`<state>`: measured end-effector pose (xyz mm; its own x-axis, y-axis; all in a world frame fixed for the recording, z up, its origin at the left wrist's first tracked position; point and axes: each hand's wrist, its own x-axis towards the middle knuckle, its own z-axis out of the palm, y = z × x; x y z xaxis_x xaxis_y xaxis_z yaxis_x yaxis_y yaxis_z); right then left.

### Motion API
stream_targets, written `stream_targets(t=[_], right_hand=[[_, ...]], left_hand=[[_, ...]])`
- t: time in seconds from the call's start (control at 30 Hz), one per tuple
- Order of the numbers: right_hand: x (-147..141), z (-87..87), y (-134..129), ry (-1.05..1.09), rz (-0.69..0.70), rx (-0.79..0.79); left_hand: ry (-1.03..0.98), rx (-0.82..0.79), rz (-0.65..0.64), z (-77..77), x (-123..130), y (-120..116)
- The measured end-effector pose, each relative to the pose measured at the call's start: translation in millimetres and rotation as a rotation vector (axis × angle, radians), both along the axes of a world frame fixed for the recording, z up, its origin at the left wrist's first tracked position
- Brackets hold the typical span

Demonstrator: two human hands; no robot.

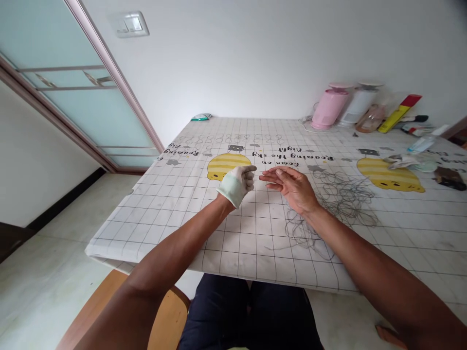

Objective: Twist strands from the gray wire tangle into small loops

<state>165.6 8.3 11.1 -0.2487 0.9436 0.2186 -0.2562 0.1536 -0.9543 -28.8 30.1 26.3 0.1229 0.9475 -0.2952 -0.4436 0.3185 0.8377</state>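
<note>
My left hand, in a pale glove with a mint cuff, is over the table beside a printed yellow bear. Its index finger points right and the other fingers are curled; whether something thin is between them cannot be made out. Bare, with its fingers stretched toward the left one, my right hand has nothing visible in it. A small gap parts the two hands. A loose tangle of thin grey wire lies right of my right hand and partly under that forearm. Several thin wire loops lie in rows farther back.
A white checked tablecloth covers the table. At the back right stand a pink cylinder, a white one, bottles and a yellow-red box. A glove lies at the right. A wooden stool is below the front edge.
</note>
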Motion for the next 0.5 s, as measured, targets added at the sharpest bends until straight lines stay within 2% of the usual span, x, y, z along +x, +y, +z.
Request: stream_targets(t=[0.17, 0.3, 0.4, 0.5], right_hand=[[1, 1.7, 0, 0.04, -0.049, -0.015], [4, 3.9, 1, 0.064, -0.082, -0.011], [8, 6.7, 3, 0.093, -0.114, 0.003], [13, 10.7, 5, 0.122, -0.152, 0.006]], left_hand=[[-0.002, 0.06, -0.032, -9.6, 4, 1], [0.038, 0.059, -0.077, -7.7, 1, 3], [0.251, 0.193, -0.013, 0.1, -3, -3], [0.659, 0.478, 0.152, 8.5, -7, -12]])
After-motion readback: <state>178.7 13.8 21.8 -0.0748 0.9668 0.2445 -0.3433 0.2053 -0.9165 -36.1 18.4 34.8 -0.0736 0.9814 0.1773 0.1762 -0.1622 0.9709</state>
